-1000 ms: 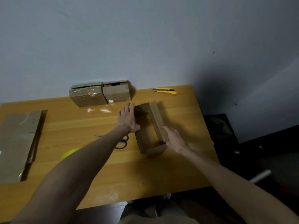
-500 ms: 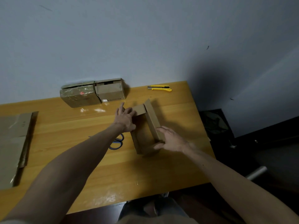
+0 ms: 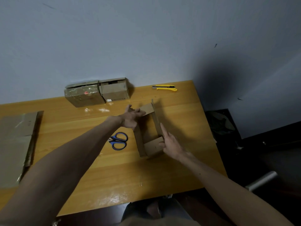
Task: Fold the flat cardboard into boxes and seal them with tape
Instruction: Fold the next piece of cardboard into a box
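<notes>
L hand [image 3: 132, 118], fingers straight, presses far flap [image 3: 147, 108] of half-folded cardboard box [image 3: 146, 128]. R hand [image 3: 171, 145], index flat along side wall [image 3: 156, 123], steadies near flap [image 3: 153, 146]. Box sits betw. both palms, prob. to square it for taping.

Left hand [image 3: 132, 117] and right hand [image 3: 171, 144] outstretched, fingers [image 3: 163, 130] straight.

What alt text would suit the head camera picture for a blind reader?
A person shapes a half-folded cardboard box on a wooden table, left hand pressing its far end, right hand against its right wall. Blue scissors lie beside it; two other boxes, a yellow knife and flat cardboard lie farther off.
</notes>
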